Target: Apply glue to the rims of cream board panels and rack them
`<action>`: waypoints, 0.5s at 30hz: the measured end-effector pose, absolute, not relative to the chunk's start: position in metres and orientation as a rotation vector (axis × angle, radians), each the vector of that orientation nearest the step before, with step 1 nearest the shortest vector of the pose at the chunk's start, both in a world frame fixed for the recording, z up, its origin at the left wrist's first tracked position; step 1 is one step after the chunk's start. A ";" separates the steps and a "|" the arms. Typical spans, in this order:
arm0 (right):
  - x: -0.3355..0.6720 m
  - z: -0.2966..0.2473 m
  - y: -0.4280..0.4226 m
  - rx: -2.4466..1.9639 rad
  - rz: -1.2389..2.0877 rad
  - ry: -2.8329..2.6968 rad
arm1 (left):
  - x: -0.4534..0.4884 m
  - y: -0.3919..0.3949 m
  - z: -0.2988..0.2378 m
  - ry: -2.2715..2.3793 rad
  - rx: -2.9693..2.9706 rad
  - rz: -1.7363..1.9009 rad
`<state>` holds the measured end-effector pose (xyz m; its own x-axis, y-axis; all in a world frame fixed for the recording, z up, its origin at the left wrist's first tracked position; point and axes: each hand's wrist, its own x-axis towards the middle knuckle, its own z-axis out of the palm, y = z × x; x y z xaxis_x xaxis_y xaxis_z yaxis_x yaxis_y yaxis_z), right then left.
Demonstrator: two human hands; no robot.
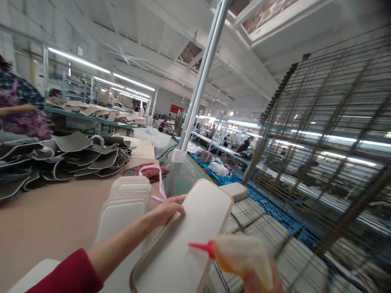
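My left hand [170, 211] grips the upper left edge of a white rounded panel [195, 228] with a tan rim, thumb on its face and fingers behind. The panel is tilted in front of me. In my right hand [259, 280], low in the view and partly cut off, is a translucent glue bottle [241, 252] with a red nozzle and amber liquid inside. Its tip points left, over the middle of the panel's white face; whether it touches I cannot tell. Behind my left forearm, more white panels [124, 217] lie overlapped in a row.
Grey pieces with white edges [76, 154] are heaped on the brown table [91, 195]. A patterned cloth with a pink strap [146, 173] lies at its far end. A wire rack [320, 142] stands right, beside a metal post [201, 77]. One person [23, 101] works at left.
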<state>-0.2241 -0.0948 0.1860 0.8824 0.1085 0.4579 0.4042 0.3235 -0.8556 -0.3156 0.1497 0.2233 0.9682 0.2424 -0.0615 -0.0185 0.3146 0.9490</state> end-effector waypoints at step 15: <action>-0.203 0.220 -0.156 -1.086 -0.261 -0.241 | -0.299 0.084 0.249 0.081 1.281 0.107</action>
<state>-0.2025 -0.1557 0.2199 0.9433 -0.0906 0.3192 0.3254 0.4415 -0.8362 -0.2987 0.0841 0.2490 0.9922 0.1248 -0.0012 -0.0343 0.2821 0.9588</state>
